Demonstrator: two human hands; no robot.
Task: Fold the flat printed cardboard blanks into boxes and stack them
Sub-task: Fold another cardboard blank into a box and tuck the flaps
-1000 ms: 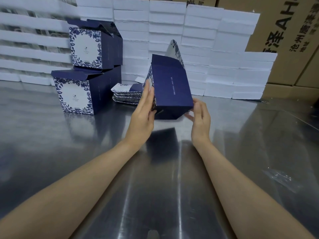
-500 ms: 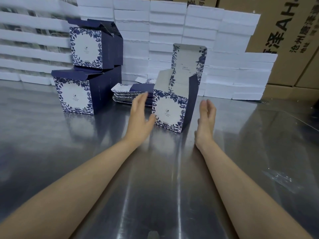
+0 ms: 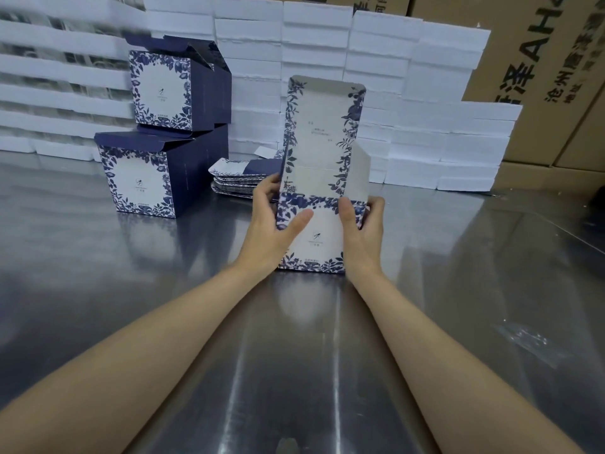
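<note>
the half-folded box (image 3: 312, 237) is stood upright on the steel table (image 3: 163, 322) in the middle of the frame, and it's gripped from both sides. the left hand (image 3: 270, 231) is wrapped round its left edge with the thumb laid across the printed front. the right hand (image 3: 363, 234) is wrapped round the right edge with the thumb pressed on the same panel. the tall lid flap (image 3: 322, 126) is stuck straight up and the white side flap (image 3: 361, 178) on the right isn't tucked in, so the top looks open.

what could go wrong, as a guess: if the lid flap gets pushed down before the side flap is folded in, the side flap could be caught outside or creased. if the walls are squeezed too hard, the thin card could be buckled or the box skewed out of square. the bottom can't be seen, so whether it's locked can't be told; if it isn't, it might be popped open when lifted. the stacked boxes (image 3: 160, 93) at the left are two high with flaps loose on top, so a third set down carelessly could be tipped off. the pile of flat blanks (image 3: 242, 178) just behind the left hand could be knocked too.
</note>
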